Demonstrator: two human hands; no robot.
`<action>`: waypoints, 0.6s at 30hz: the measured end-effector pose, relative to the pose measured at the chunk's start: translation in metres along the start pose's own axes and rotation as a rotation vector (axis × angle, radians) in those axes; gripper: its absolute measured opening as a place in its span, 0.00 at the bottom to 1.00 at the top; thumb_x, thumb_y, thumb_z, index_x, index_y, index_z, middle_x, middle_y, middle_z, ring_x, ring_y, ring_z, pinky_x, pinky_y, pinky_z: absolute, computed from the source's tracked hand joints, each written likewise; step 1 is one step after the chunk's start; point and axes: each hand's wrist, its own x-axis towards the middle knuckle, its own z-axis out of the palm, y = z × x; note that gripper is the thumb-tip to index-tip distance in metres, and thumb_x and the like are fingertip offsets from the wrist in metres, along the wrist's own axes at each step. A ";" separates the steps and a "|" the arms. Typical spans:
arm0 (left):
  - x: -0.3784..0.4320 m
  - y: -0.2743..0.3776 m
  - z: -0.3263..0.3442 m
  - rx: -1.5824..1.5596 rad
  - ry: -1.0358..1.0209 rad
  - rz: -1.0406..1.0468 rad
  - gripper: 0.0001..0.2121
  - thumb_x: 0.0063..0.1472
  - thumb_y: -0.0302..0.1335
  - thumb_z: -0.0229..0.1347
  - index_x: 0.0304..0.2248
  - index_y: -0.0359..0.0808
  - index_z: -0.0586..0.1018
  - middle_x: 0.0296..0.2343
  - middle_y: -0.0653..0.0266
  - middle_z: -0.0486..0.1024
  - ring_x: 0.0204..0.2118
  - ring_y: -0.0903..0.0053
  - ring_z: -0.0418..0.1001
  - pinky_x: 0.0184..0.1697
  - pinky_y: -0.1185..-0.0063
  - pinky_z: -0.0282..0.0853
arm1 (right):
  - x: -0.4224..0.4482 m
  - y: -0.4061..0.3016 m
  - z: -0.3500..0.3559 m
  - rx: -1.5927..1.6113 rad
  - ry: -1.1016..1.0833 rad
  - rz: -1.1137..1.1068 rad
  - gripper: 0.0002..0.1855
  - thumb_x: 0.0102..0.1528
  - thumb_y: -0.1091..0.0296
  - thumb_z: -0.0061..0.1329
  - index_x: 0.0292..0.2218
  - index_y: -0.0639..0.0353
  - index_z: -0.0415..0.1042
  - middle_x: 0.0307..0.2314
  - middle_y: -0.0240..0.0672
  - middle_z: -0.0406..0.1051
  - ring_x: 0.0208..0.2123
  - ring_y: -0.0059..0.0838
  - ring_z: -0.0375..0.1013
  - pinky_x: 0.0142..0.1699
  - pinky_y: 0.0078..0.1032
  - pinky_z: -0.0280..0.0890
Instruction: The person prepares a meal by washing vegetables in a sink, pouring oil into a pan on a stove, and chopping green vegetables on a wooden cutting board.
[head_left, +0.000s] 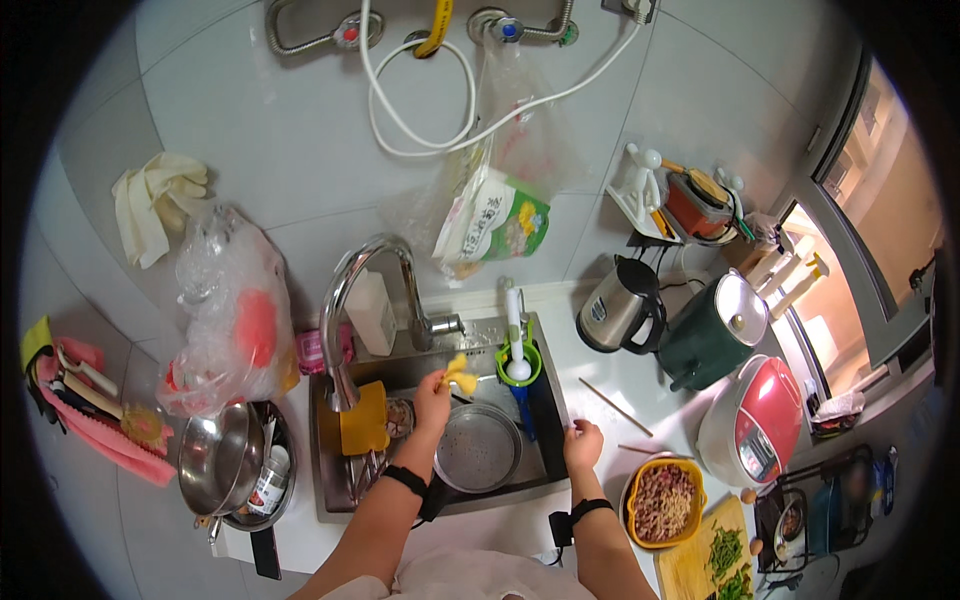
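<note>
Over the sink (551, 450), my left hand (433, 405) pinches a lobed yellow piece (460, 375), possibly ginger root. My right hand (583, 445) is at the sink's right rim with its fingers curled; whether something small is between them cannot be made out. A round metal pan (480, 450) with drops of water lies in the basin, to the right of my left forearm. Left of that hand are a yellow plastic container (363, 420) and a partly hidden bowl (400, 417). A green strainer (529, 366) with a white-handled tool (514, 330) sits in the back right corner.
The chrome faucet (341, 292) arches over the sink's left side. On the right are chopsticks (615, 406), a kettle (619, 304), a rice cooker (750, 420), a yellow basket of chopped meat (664, 502) and a cutting board (682, 562) with greens. Metal pots (217, 450) stand left.
</note>
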 end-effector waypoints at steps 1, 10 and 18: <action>0.008 0.006 0.015 0.143 0.031 0.074 0.14 0.55 0.18 0.46 0.42 0.33 0.73 0.36 0.52 0.73 0.38 0.58 0.71 0.44 0.73 0.66 | 0.002 0.009 0.005 -0.039 0.026 -0.023 0.08 0.43 0.68 0.47 0.27 0.60 0.73 0.25 0.43 0.70 0.29 0.44 0.68 0.38 0.37 0.63; 0.077 -0.034 0.105 0.926 -0.039 0.280 0.23 0.57 0.27 0.47 0.53 0.32 0.62 0.51 0.53 0.61 0.54 0.61 0.57 0.55 0.72 0.57 | 0.004 0.025 0.014 -0.105 0.045 -0.096 0.04 0.40 0.70 0.47 0.21 0.59 0.67 0.21 0.40 0.65 0.27 0.43 0.64 0.34 0.37 0.60; 0.105 -0.002 0.117 0.771 -0.589 0.273 0.19 0.53 0.17 0.45 0.46 0.37 0.71 0.45 0.55 0.68 0.49 0.62 0.63 0.52 0.71 0.59 | 0.016 0.024 0.013 -0.127 0.062 -0.106 0.05 0.40 0.69 0.46 0.20 0.59 0.66 0.20 0.40 0.64 0.26 0.43 0.64 0.33 0.37 0.60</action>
